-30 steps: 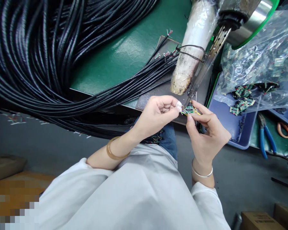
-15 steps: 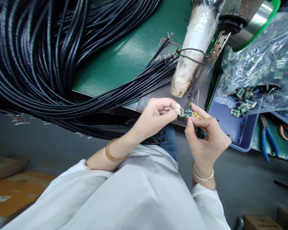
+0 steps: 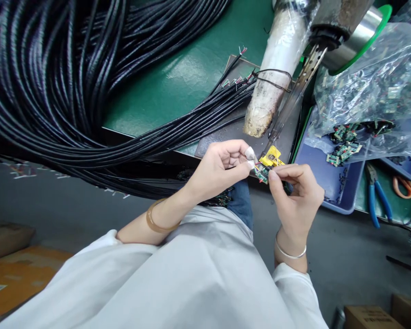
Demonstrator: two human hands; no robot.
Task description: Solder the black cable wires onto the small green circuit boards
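My left hand [image 3: 219,167] has its thumb and index finger, both tipped with white covers, pinched on thin coloured wires [image 3: 256,165]. The wires run to a small green circuit board [image 3: 262,174]. From the other side, my right hand [image 3: 296,192] grips the board's edge between thumb and fingers. Just behind the board is a yellow holder [image 3: 271,156], partly covered by the board and my right fingers. A soldering iron [image 3: 277,123] slants down from above, its tip beside the yellow holder. Whether the tip touches anything, I cannot tell.
A large bundle of black cables [image 3: 150,137] lies across the left of the green table [image 3: 157,87]. A stained white tube [image 3: 269,91] hangs beside the iron. To the right are a blue tray [image 3: 345,192], bagged circuit boards [image 3: 373,91], blue-handled pliers [image 3: 376,196] and a solder spool [image 3: 361,39].
The circuit board has tilted and shifted slightly down and left. My right index finger has drawn back from beside the iron tip, and more of the yellow holder shows.
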